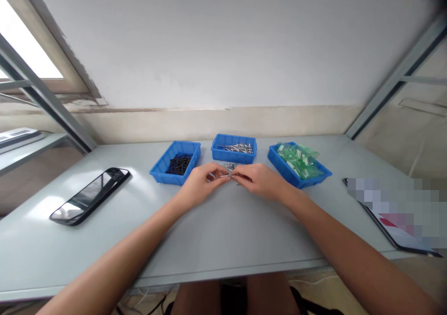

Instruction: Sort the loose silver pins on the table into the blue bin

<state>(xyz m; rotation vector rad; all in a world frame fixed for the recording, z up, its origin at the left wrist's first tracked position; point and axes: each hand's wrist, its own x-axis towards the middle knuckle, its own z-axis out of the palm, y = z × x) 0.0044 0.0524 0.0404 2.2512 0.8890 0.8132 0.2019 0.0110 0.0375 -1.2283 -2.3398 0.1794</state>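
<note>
My left hand (200, 182) is closed in a pinch on a thin silver metal pin (224, 175) that points toward my right hand. Opposite it, my right hand (260, 179) has its fingertips pressed together at the pin's end; what they hold is too small to make out. Just behind the fingertips a small pile of similar silver pins (229, 166) lies on the table, partly covered by my right hand. More silver pins (240, 148) fill part of the middle blue bin (233, 156).
A blue bin (164, 178) at left holds black screw-like pieces (179, 164). Another blue bin (307, 182) at right holds green plastic bags (298, 160). A dark phone-like device (91, 196) lies on the grey table (223, 240); a flat tablet-like object (394, 231) sits at the right edge.
</note>
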